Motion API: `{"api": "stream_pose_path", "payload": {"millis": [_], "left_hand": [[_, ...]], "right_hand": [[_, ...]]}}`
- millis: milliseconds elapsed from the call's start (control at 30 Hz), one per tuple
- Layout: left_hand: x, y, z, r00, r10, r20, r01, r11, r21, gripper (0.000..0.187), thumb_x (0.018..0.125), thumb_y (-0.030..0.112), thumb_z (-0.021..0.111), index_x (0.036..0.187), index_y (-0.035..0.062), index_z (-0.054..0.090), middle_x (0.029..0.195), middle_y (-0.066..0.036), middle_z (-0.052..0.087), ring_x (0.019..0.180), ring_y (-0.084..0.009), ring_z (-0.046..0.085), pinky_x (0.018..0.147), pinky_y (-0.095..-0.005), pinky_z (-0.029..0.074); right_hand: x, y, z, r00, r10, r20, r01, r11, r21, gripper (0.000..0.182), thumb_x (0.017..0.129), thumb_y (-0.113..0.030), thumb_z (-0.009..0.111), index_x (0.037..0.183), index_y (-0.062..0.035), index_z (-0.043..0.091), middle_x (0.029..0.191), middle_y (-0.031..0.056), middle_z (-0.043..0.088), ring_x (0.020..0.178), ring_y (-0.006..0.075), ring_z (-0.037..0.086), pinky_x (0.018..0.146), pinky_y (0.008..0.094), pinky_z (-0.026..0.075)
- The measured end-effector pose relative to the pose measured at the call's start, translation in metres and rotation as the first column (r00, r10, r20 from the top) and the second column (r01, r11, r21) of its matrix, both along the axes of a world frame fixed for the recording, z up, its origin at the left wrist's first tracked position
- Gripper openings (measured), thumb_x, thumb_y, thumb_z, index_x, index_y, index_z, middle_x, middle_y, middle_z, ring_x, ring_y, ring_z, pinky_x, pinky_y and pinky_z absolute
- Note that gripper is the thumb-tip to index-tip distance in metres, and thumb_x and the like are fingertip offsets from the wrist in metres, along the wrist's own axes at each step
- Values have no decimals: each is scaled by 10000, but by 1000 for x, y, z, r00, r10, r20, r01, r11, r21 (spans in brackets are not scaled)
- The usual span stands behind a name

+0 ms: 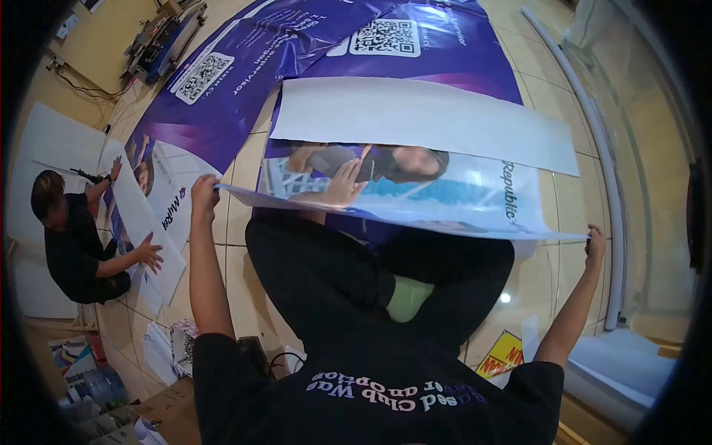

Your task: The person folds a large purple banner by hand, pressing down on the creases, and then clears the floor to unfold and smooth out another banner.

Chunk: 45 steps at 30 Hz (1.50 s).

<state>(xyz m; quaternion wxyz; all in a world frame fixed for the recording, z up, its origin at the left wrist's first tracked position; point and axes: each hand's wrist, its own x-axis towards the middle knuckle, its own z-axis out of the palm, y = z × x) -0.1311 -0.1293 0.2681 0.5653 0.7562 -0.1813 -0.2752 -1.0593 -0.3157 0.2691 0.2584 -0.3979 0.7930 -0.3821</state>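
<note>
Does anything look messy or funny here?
Yes, a little. The purple banners on the floor are wrinkled where they meet. The yellow sign by the right arm looks upside down from here. The picture on the printed sheet is sideways. I can't see any spills or rips.

Okay so the printed sheet (475,189) is glossy, pale blue and white, with a photo of a dark-haired person turned sideways and dark "Republic" lettering toward its right end. It's stretched out wide just beyond the crossed legs (319,274), near edge raised and bowing a bit over them. Then there's the white strip (408,111), long and blank, lying crosswise over the sheet's far side, farther from the legs.
</note>
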Motion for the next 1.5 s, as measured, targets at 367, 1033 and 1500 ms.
{"api": "stream_pose_path", "payload": {"millis": [367, 1033, 1500], "left_hand": [[48, -253, -58, 979, -11, -205, -74, 911, -405, 386, 824, 212, 555, 1121, 71, 354, 918, -94, 527, 780, -187, 546, 640, -276, 440], [56, -15, -194, 819, -318, 478, 111, 904, 412, 394, 883, 312, 474, 783, -61, 552, 686, -123, 565, 638, -181, 490, 630, -325, 408], [77, -39, -164, 922, -378, -90, 377, 815, 440, 229, 822, 140, 529, 973, -25, 582, 841, -52, 594, 764, -133, 538, 709, -281, 442]], "right_hand": [[55, -241, -78, 875, 44, 482, 118, 946, -301, 398, 830, -278, 513, 1144, -38, 470, 974, 126, 557, 884, 182, 552, 711, 268, 453], [59, -31, -199, 984, 134, -121, -114, 980, 160, 351, 830, -317, 518, 801, 27, 582, 667, 93, 565, 647, 170, 540, 597, 303, 430], [6, -110, -247, 863, -184, 471, 139, 982, 129, 291, 844, -251, 534, 1001, -13, 591, 942, 61, 604, 819, 133, 562, 735, 222, 442]]}}
